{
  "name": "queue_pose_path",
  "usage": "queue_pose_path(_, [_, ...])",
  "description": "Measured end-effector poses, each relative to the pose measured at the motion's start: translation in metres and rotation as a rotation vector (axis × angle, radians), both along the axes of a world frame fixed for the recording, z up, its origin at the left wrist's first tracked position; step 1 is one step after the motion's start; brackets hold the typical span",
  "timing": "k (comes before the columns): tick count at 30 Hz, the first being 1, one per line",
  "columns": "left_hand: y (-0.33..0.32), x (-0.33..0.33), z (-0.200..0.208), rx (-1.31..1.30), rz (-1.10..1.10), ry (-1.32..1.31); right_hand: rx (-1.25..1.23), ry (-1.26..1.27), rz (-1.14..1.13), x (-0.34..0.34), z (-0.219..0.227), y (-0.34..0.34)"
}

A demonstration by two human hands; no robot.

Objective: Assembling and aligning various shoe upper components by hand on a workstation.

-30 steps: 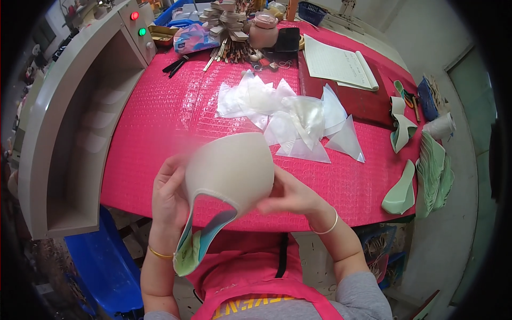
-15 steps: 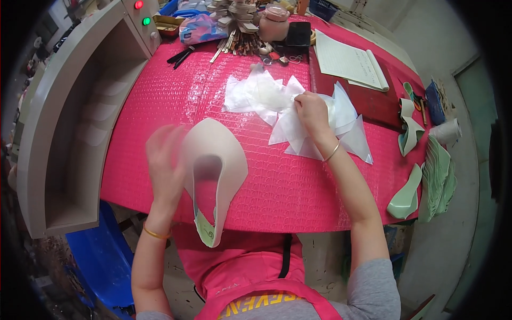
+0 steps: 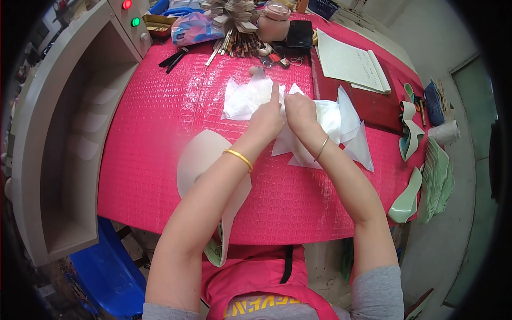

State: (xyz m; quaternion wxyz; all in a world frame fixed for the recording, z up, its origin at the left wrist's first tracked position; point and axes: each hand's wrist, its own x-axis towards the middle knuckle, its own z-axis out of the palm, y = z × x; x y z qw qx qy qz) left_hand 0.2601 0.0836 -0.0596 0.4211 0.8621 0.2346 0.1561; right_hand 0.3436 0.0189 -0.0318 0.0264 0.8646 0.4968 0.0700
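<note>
A loose pile of thin, translucent white sheets (image 3: 328, 118) with pointed corners lies on the pink table. My two hands meet side by side over its middle. With its fingers curled in a pinch, my right hand (image 3: 301, 113) grips a white sheet. My left hand (image 3: 266, 117) points its index finger away from me, the other fingers bent and mostly hidden, so what they hold cannot be made out. Beneath my left forearm rests a pale beige shoe upper (image 3: 198, 152) with a green-lined end hanging over the near table edge. The forearm covers much of its opening.
On the left stands a grey machine (image 3: 53, 160) with an open hollow holding several pale pieces. Green shoe pieces (image 3: 437, 181) lie at the right edge. A notepad (image 3: 349, 61), a pink jar (image 3: 273, 24), a tissue pack (image 3: 196, 28) and tools line the back.
My left hand has left the side of the shoe upper and reached across to the pile, beside my right hand. The right hand has shifted slightly left and nearer.
</note>
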Motion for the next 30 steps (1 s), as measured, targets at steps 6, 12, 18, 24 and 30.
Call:
queue_pose_path(6, [0.004, -0.008, 0.014, -0.067, -0.086, 0.099, 0.119, 0.007, 0.062, 0.023, -0.007, -0.007])
queue_pose_path(12, [0.004, -0.013, 0.013, 0.212, -0.106, 0.117, 0.408, 0.118, 0.065, 0.069, 0.018, -0.05])
queue_pose_path(18, [0.009, 0.022, 0.022, 0.43, -0.079, -0.214, -0.022, 0.427, 0.015, 0.102, 0.048, -0.077])
queue_pose_path(24, [0.031, 0.049, 0.108, 0.213, -0.361, -0.285, 0.064, 0.568, 0.37, 0.078, 0.162, -0.093])
queue_pose_path(30, [0.025, 0.064, 0.105, -0.451, -0.466, 0.105, 0.122, 0.186, 0.651, 0.115, 0.172, -0.052])
